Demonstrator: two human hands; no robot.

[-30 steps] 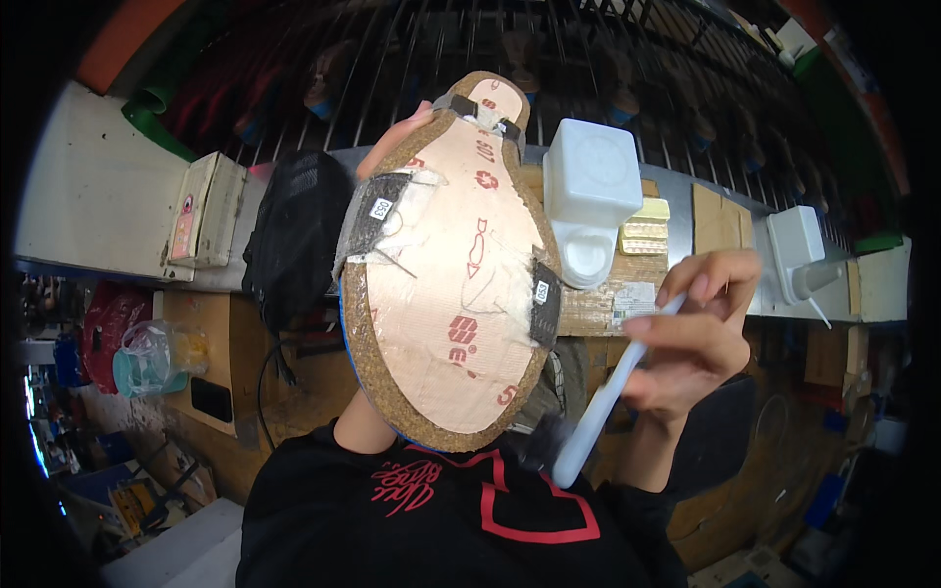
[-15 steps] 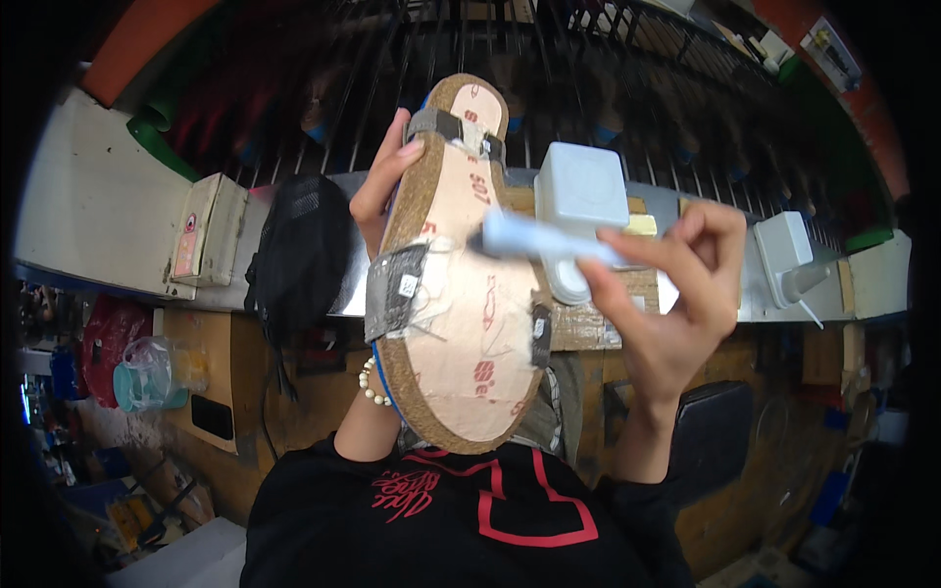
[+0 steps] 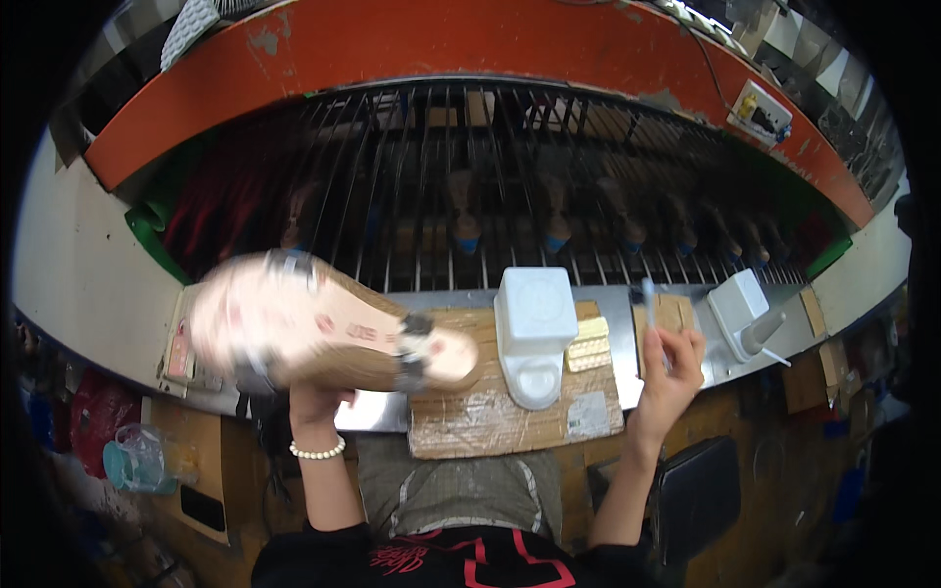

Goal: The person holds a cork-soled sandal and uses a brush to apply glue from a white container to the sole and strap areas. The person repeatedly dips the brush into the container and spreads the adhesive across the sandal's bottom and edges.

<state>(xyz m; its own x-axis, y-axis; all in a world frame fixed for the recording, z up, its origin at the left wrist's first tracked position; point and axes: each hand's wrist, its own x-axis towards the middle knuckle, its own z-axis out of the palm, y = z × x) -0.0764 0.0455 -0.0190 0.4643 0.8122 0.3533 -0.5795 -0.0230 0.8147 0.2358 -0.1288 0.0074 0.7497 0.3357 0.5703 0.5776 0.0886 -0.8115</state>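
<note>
At the left, my left hand (image 3: 319, 400) grips from beneath a cork-edged sandal (image 3: 314, 323), whose pale, printed underside is turned up. It is tilted with its narrow end to the right; dark strap ends fold over its edges, and motion smears its broad end. My fingers under it are mostly hidden. Over at the right, my right hand (image 3: 672, 370) pinches a slim light-blue brush (image 3: 648, 299), held upright and blurred. A white square-bodied container (image 3: 536, 328) with a rounded front spout stands between my hands, on a taped cardboard sheet (image 3: 461, 426).
Beside the container lies a cream ridged block (image 3: 588, 345). A second white container (image 3: 742, 309) stands farther right. Beyond the metal ledge run metal bars (image 3: 421, 225) with several shoe forms on them, under an orange beam (image 3: 412, 44). A cardboard box (image 3: 186, 465) is at lower left.
My left hand has swung the sandal from upright in front of me to the left and tipped it over sideways. My right hand has drawn the brush off the underside and lowered it. The view has shifted.
</note>
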